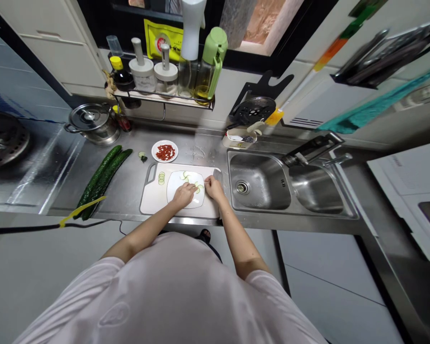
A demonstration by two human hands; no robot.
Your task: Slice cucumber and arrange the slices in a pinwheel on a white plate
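My left hand (185, 194) reaches over a white plate (175, 198), its fingers stretched towards the pale green cucumber slices (199, 188) on it. The fingertips meet or nearly meet one slice. Beside the plate's right rim is my right hand (213, 186), thumb and forefinger drawn together; what they pinch, if anything, is too small to make out. Several thin slices lie in curved groups on the plate. The plate rests on a light cutting board (150, 200) with grey ends. A short row of overlapping cucumber slices (161, 178) lies on the board's left part.
Two whole cucumbers (102, 177) lie left of the board. Behind it stands a small dish of chopped red pieces (165, 151). A lidded pot (93, 123) is at the back left. The double sink (260, 184) adjoins on the right. A condiment shelf (165, 97) hangs above.
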